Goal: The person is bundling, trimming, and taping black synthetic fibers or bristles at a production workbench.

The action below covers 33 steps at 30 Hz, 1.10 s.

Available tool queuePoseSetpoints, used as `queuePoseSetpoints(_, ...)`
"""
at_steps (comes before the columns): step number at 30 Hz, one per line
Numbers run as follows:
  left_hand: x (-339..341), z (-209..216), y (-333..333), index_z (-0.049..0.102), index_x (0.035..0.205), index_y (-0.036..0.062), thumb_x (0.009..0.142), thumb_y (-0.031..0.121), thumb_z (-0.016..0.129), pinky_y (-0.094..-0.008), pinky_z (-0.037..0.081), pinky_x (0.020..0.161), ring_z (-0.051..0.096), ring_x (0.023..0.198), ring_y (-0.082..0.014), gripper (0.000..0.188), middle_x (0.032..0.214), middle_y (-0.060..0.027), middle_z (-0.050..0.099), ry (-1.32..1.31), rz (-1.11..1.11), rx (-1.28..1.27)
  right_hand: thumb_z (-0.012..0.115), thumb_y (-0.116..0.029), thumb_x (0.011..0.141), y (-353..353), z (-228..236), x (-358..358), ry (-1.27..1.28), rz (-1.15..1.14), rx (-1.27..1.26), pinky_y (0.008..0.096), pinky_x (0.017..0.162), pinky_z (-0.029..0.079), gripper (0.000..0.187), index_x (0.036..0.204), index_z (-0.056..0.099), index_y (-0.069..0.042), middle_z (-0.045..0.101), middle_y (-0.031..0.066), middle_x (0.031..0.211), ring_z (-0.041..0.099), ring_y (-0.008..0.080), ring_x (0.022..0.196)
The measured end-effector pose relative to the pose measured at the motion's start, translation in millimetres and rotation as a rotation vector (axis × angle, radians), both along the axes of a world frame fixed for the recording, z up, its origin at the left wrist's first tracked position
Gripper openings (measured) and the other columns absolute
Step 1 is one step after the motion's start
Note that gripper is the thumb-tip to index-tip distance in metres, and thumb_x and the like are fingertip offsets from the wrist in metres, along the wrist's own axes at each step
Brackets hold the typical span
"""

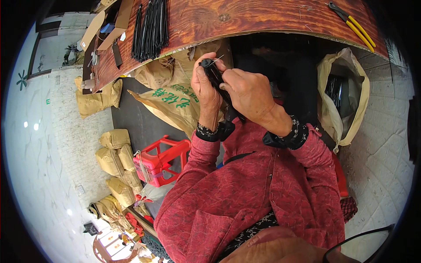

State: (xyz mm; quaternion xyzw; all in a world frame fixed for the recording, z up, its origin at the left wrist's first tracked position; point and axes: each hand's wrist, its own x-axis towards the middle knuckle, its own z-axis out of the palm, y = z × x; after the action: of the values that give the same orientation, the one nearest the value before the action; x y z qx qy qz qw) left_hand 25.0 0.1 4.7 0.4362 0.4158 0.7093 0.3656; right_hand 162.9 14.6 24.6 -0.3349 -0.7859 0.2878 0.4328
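Observation:
In front of my chest, just below the table edge, I hold a bundle of thin black rods (214,77). My left hand (205,94) is wrapped round its upper end, with the thumb along the side. My right hand (252,94) is closed against the bundle's right side, fingertips and thumb pressed near its upper part. A thin pale wire (219,57) sticks out by the top of the bundle, close to the left fingers. The bundle's lower end passes behind my right hand and is partly hidden.
Similar black bundles (151,30) lie on the brown wooden table (245,19). Yellow-handled pliers (359,31) rest at its right. An open sack (324,87) holding black pieces stands right; another sack (175,103) lies left. A red stool (164,155) and several brown packages (115,139) are lower left.

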Motion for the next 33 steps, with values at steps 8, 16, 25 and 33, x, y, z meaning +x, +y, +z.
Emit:
queuePoseSetpoints(8, -0.3, -7.0, 3.7, 0.055, 0.122, -0.0037, 0.105, 0.043, 0.046, -0.0264, 0.048, 0.076, 0.059, 0.082, -0.0144, 0.051, 0.09, -0.0088, 0.063, -0.011, 0.0, 0.006, 0.071, -0.011, 0.08, -1.6, -7.6, -2.2, 0.033, -0.027, -0.003, 0.0433, 0.054, 0.049, 0.017, 0.085, 0.057, -0.004, 0.06, 0.0122, 0.077, 0.063, 0.0352, 0.066)
queuePoseSetpoints(16, 5.9, -2.1, 0.5, 0.055, 0.123, -0.0041, 0.105, 0.044, 0.045, -0.0282, 0.05, 0.082, 0.062, 0.09, -0.0174, 0.052, 0.097, -0.0126, 0.066, 0.045, -0.063, -0.032, 0.07, -0.012, 0.082, 2.4, -1.5, 6.6, -0.078, -0.023, -0.004, 0.0439, 0.052, 0.05, 0.016, 0.085, 0.057, -0.004, 0.062, 0.0142, 0.076, 0.064, 0.0359, 0.063)
queuePoseSetpoints(25, 13.4, 9.5, -5.7, 0.052, 0.126, -0.0035, 0.098, 0.045, 0.06, -0.0331, 0.051, 0.088, 0.064, 0.094, -0.0218, 0.056, 0.102, -0.0165, 0.068, 0.063, -0.116, 0.025, 0.07, -0.013, 0.082, -0.1, 9.5, 8.4, -0.141, 0.006, -0.031, 0.0456, 0.053, 0.051, 0.015, 0.083, 0.059, -0.003, 0.065, 0.0159, 0.076, 0.065, 0.0359, 0.063)
queuePoseSetpoints(33, -18.9, 2.7, -8.5, 0.053, 0.123, -0.0021, 0.093, 0.043, 0.068, -0.0354, 0.051, 0.09, 0.064, 0.096, -0.0223, 0.057, 0.102, -0.0156, 0.069, -0.083, -0.161, -0.01, 0.075, -0.015, 0.08, -3.6, 0.6, -3.8, 0.089, 0.094, -0.14, 0.0381, 0.058, 0.053, 0.019, 0.088, 0.062, -0.003, 0.067, 0.0124, 0.08, 0.068, 0.0309, 0.068)
